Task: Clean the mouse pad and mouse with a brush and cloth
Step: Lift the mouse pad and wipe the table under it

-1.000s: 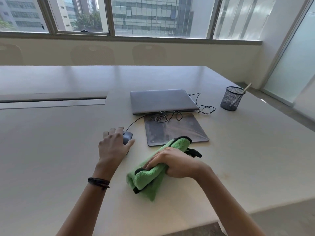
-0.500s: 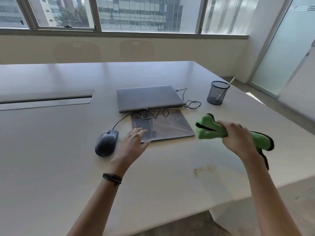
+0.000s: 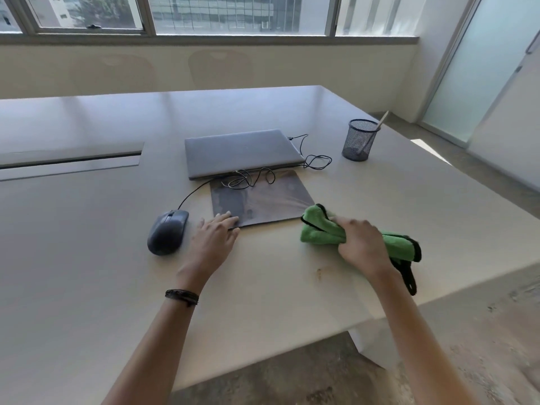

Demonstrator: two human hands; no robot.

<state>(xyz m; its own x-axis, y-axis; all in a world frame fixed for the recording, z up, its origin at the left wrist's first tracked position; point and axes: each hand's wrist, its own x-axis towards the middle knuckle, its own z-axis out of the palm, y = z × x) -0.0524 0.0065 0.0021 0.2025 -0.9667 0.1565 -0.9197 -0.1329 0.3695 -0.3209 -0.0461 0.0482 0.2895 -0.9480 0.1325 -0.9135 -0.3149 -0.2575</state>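
Two risks show: the right hand [image 3: 361, 244], fingers clamped on the cloth [image 3: 320, 230], may snag the cable [image 3: 251, 178], while the left hand's [image 3: 214, 239] spread fingers [image 3: 230, 220] barely pin the mouse pad [image 3: 263, 197].

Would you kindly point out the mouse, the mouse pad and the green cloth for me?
mouse [image 3: 167, 231], head view, middle of its dark top shell.
mouse pad [image 3: 271, 197], head view, bare centre of its surface.
green cloth [image 3: 320, 230], head view, bunched part left of the right hand.

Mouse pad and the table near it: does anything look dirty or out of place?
The mouse pad shows pale smears. The mouse cable lies tangled across its far edge. A small brownish stain marks the table near the front edge.
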